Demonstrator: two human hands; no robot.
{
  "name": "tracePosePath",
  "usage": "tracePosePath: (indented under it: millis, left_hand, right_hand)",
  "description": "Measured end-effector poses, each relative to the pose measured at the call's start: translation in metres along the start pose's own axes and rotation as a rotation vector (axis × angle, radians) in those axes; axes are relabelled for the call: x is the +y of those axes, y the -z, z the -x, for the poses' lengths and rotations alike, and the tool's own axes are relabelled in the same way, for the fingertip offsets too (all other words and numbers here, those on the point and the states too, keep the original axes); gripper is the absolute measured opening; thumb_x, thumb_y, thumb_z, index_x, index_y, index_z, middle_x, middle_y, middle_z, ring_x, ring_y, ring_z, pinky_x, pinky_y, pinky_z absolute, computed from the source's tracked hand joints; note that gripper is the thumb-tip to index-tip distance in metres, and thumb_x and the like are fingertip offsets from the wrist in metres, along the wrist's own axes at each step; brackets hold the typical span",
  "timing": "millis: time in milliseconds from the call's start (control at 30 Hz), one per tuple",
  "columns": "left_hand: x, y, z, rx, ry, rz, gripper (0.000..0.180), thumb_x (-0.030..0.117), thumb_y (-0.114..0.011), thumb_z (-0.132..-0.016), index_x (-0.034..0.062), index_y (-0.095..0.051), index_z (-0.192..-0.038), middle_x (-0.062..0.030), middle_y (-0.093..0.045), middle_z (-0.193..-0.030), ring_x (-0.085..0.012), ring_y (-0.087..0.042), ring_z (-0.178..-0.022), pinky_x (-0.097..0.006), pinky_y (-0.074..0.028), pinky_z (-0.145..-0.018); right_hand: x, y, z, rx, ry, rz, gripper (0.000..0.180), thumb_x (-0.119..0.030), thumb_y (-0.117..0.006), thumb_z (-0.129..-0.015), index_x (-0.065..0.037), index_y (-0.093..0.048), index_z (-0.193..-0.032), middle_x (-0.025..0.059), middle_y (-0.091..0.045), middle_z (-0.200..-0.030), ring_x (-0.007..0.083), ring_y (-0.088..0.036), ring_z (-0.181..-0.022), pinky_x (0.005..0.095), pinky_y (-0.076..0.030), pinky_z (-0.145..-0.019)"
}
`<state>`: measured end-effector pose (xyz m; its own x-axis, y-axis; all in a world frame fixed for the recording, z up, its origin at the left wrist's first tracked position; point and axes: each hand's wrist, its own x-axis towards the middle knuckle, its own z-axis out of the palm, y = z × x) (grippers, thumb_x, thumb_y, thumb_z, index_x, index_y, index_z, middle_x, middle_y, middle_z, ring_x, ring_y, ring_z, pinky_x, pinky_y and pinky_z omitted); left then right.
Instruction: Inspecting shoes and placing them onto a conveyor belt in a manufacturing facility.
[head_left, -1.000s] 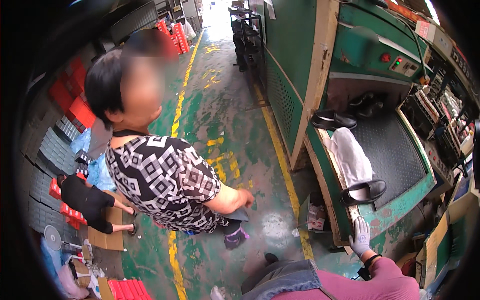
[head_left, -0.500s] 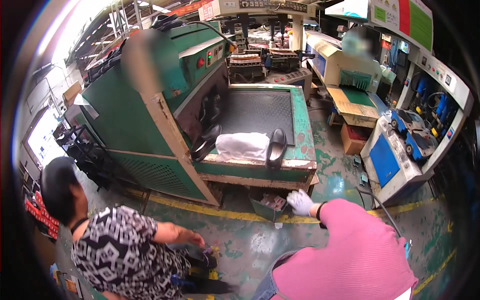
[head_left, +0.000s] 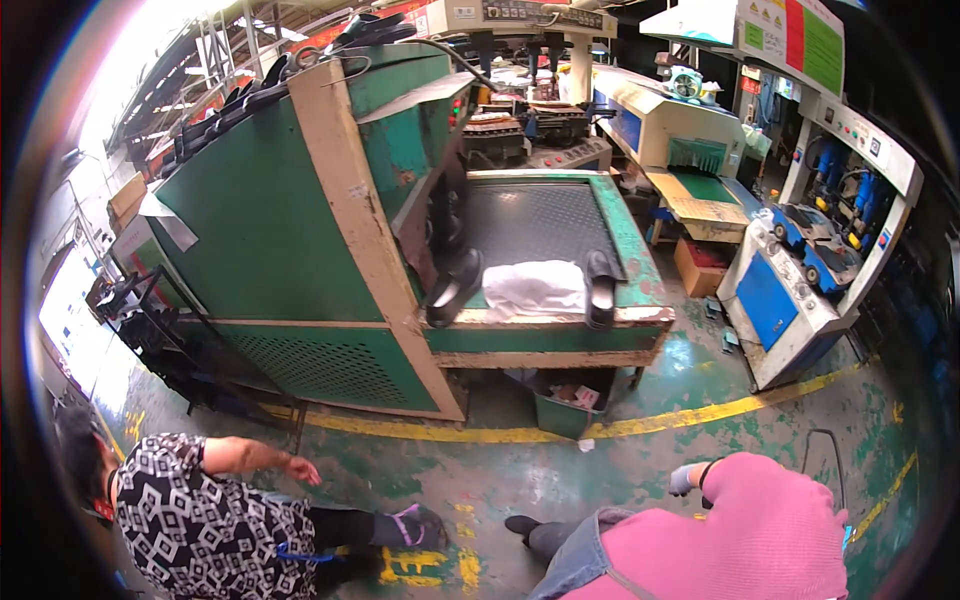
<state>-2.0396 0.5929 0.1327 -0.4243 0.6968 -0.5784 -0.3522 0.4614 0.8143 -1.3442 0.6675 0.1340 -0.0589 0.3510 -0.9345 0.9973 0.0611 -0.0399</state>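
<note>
**A:** A green press machine (head_left: pixel 300 230) fills the middle of a factory floor, its black ribbed work bed (head_left: pixel 535 220) ringed by a green ledge. What lies along the front edge?

**B:** A white cloth (head_left: pixel 535 288) is bunched at the middle of the ledge. A black shoe sole (head_left: pixel 602 288) lies just right of it, touching the cloth's edge, and a second black sole (head_left: pixel 455 285) leans at the left, against the machine's upright post.

**A:** And around the machine?

**B:** A blue-and-white control cabinet (head_left: pixel 790 290) stands well to the right. A yellow floor line (head_left: pixel 700 412) curves across the worn green concrete, and a small green bin (head_left: pixel 562 412) sits under the ledge, scraps inside.

**A:** Where is the wearer of the camera?

**B:** At the lower right, in a pink sleeve (head_left: pixel 775 520). The left hand (head_left: pixel 682 480), in a pale glove, is raised above the floor, well short of the ledge and the soles. Its fingers look loosely curled and hold nothing that can be seen; it is too small to tell more. The right hand does not show.

**A:** Anyone else?

**B:** A co-worker in a black-and-white patterned top (head_left: pixel 210 520) crouches at the lower left, one bare hand (head_left: pixel 300 468) stretched out over the floor.
</note>
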Motion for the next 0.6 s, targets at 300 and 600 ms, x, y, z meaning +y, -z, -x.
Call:
tracePosePath:
  millis: [300,600]
  left_hand:
    - [0.061,0.099,-0.094,0.184,0.116,0.081,0.037,0.041,-0.049,-0.101,0.0075,-0.063,-0.108,-0.0122,-0.070,-0.087,-0.0240,-0.067,-0.075,-0.040,-0.054,-0.067]
    - [-0.025,0.275,-0.051,0.525,0.198,0.458,0.036,0.040,-0.048,-0.101,0.0074,-0.063,-0.107,-0.0125,-0.071,-0.088,-0.0238,-0.067,-0.076,-0.041,-0.054,-0.068]
  right_hand:
    - [-0.252,0.161,-0.120,0.042,0.387,0.381,0.030,-0.025,-0.060,-0.084,-0.006,-0.076,-0.100,0.0191,-0.075,-0.102,0.0377,-0.071,-0.094,0.0494,-0.054,-0.081]
    - [-0.554,0.278,-0.143,0.272,0.501,0.618,0.030,-0.018,-0.062,-0.083,-0.007,-0.073,-0.109,0.0204,-0.073,-0.112,0.0386,-0.069,-0.107,0.0477,-0.055,-0.089]
